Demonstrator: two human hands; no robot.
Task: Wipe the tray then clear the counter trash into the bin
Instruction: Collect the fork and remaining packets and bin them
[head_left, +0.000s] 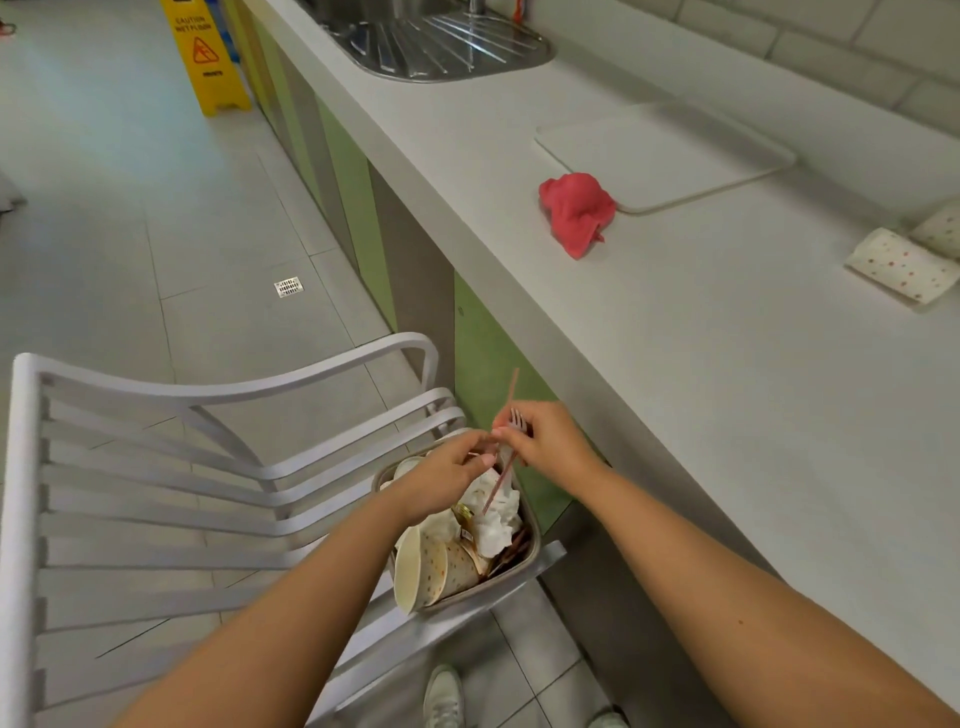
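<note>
left hand (447, 478) and right hand (548, 441) together pinch a thin pink plastic stirrer (508, 395) and pink plastic fork (518, 417) directly over the grey square bin (534, 545); the stirrer's long axis is steep, lower tip pointing in.

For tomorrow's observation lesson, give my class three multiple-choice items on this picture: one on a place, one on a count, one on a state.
1. Where does the bin stand? A on the floor; B on the white chair; C in the sink.
2. How many paper cups lie on the counter? A two; B four; C none.
3. The right hand is: A flat on a tray; B empty; C gripping a fork.
Key: 1 B, chair slats show beneath it; 2 A, both lie far right; 3 C, it curls round the fork.
</note>
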